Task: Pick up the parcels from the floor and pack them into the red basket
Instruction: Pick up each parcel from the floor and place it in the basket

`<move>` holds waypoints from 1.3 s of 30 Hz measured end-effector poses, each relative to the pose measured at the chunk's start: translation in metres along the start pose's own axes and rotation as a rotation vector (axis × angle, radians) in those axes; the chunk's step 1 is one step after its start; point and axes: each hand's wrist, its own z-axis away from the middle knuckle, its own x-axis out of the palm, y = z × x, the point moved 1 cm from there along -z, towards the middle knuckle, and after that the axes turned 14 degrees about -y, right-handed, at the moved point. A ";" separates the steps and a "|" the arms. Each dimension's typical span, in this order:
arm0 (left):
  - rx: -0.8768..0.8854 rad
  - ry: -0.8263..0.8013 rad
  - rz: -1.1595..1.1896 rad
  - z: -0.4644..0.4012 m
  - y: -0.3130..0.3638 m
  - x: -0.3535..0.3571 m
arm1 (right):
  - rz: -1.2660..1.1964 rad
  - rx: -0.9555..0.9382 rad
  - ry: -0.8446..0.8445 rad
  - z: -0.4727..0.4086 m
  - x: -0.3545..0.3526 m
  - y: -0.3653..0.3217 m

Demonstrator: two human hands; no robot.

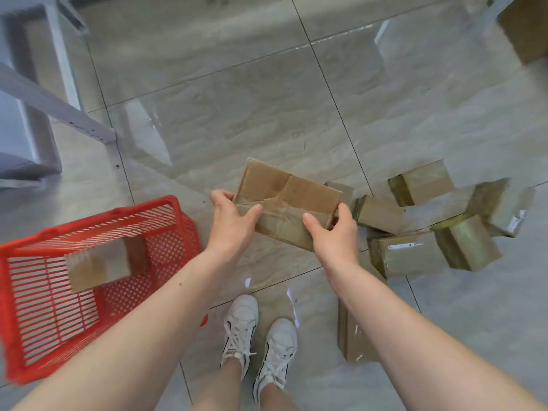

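Both hands on one flat taped parcel (286, 203), lifted off the floor (237, 114), just right of the red basket (29, 366). Left hand (232, 222) grip clamps its left edge, right hand (333, 232) its right edge, thumbs on top. Forearms extended, converging. One parcel in basket (102, 264); loose parcels on floor (421, 183) right of the held one

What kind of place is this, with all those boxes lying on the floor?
Probably a parcel storeroom or small sorting area. Taped cardboard parcels lie scattered on a glossy tiled floor, a red basket collects them, and grey metal shelving stands at the left.
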 end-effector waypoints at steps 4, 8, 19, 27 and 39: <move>-0.016 0.067 0.024 0.035 0.010 -0.029 | 0.107 -0.051 -0.033 0.032 -0.003 -0.029; -0.034 0.142 0.054 0.059 0.003 -0.065 | 0.141 -0.140 -0.093 0.058 0.017 -0.057; -0.045 0.146 0.116 0.100 -0.092 -0.194 | 0.160 -0.180 -0.151 0.115 0.157 -0.077; -0.063 0.117 0.194 0.088 -0.180 -0.268 | 0.082 -0.070 -0.118 0.130 0.259 -0.056; -0.162 0.134 0.250 0.026 -0.266 -0.274 | 0.219 -0.129 -0.069 0.074 0.331 -0.013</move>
